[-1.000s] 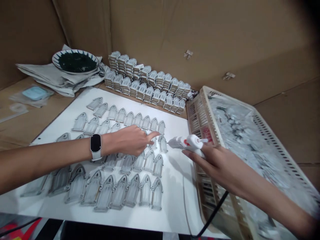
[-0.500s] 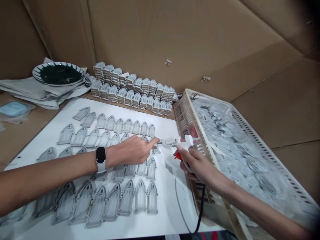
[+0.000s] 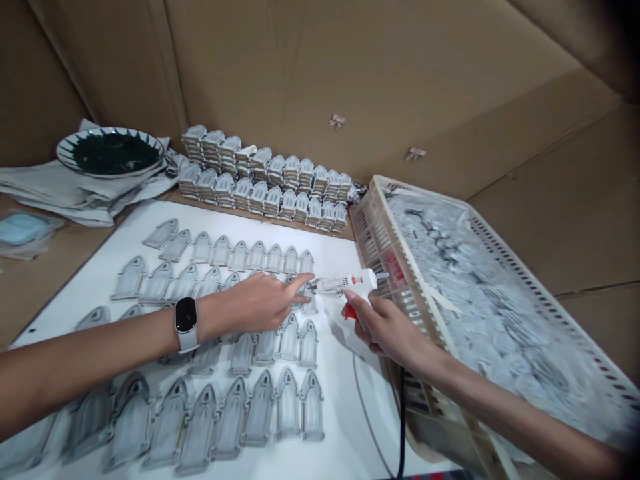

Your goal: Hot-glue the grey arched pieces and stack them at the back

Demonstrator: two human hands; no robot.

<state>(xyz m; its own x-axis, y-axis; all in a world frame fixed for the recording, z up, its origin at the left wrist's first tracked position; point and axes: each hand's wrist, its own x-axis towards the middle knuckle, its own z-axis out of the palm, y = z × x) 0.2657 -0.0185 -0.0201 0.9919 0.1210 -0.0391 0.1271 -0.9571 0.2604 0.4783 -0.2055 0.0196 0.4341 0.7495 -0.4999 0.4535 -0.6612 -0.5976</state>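
Arched grey cutouts [image 3: 231, 413]: laid in rows on a white board [image 3: 345, 427], from 6 to 12 o'clock.

Hands: apart, working close together over the rows. Left hand [image 3: 255, 303] open, its forefinger [image 3: 300, 283] extended at a cutout (contact too close to call). Right hand [image 3: 387, 327] clamped around a white hot-glue gun [image 3: 345, 285].

Step in hand: the gun's nozzle rests just beside that forefinger, aimed toward the cutouts (no glue visible).

Around them: stacked cutouts [image 3: 260, 180] at 12 o'clock, a plastic crate [image 3: 425, 193] heaped with grey pieces at 2 o'clock, a patterned plate [image 3: 110, 152] of dark green matter at 10 o'clock.
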